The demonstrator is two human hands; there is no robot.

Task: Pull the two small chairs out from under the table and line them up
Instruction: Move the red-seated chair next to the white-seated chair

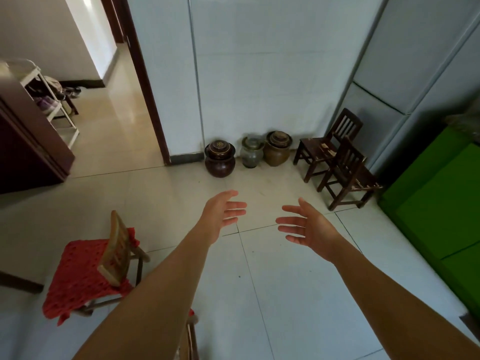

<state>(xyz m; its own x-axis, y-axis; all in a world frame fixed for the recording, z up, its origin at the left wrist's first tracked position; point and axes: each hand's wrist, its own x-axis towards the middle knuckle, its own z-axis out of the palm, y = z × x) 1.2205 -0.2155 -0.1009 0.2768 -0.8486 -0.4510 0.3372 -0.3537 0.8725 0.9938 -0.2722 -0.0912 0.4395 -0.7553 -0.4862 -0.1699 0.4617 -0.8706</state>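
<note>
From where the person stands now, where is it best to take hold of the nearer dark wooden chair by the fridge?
Probably the top rail of the nearer dark chair, taken from above and from the left. Its slatted back stands upright, on the side towards the person, with open floor before it. Both the left hand and right hand are open and empty.

Two small wooden chairs (pixel 337 157): I see dark brown, slatted backs.
Woven seat cushion (pixel 83 276): red, open-knit pattern.
Glazed round jar (pixel 220 159): dark brown.
Flat cabinet front (pixel 436 203): bright green.
Tiled floor (pixel 285 294): pale cream, thin dark grout lines.
</note>
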